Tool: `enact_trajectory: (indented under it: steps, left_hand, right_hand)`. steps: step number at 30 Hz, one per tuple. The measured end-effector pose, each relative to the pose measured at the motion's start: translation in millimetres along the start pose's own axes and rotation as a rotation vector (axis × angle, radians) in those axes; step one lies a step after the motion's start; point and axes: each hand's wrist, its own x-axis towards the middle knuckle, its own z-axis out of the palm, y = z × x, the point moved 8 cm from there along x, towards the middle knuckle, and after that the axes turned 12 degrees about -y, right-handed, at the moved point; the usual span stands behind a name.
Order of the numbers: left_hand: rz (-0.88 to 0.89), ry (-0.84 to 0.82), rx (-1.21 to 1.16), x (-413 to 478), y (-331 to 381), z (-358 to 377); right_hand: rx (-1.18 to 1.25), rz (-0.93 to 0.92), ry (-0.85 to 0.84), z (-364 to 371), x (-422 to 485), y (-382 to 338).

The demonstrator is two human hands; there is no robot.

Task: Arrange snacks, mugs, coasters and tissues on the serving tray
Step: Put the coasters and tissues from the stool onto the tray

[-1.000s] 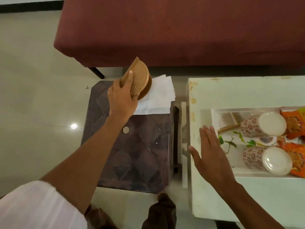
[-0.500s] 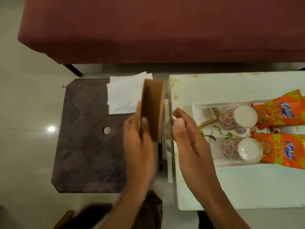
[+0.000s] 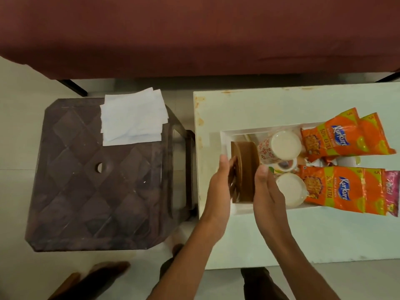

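A brown wooden coaster set (image 3: 246,172) stands on edge at the left end of the white serving tray (image 3: 225,135). My left hand (image 3: 218,187) grips its left side and my right hand (image 3: 268,191) presses its right side. Two floral mugs (image 3: 279,148) lie on their sides in the tray, one behind the other, just right of the coasters. Orange snack packets (image 3: 337,187) fill the tray's right part. A stack of white tissues (image 3: 132,118) lies on the dark brown stool (image 3: 86,191) to the left.
The tray rests on a white low table (image 3: 303,239) with stained edges. A maroon sofa (image 3: 194,33) runs along the back. The stool sits close against the table's left side. My feet show on the pale floor (image 3: 17,126) below.
My left hand carried the coaster set from above the tissues on the stool rightward into the tray's left end. My right hand came in and now holds its other side.
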Motion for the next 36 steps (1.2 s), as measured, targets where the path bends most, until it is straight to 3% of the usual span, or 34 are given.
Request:
enact_trajectory:
  steps: [12, 32, 36]
  left_hand:
    - [-0.116, 0.142, -0.033, 50.1, -31.6, 0.1]
    - [-0.15, 0.175, -0.074, 54.7, -49.9, -9.3]
    - [-0.14, 0.196, -0.078, 42.6, -44.8, -15.8]
  right_hand:
    - [-0.062, 0.095, 0.012, -15.4, 54.4, 43.7]
    - [-0.166, 0.044, 0.076, -9.9, 63.0, 63.5]
    - [-0.297, -0.028, 0.138, -14.0, 53.3, 41.2]
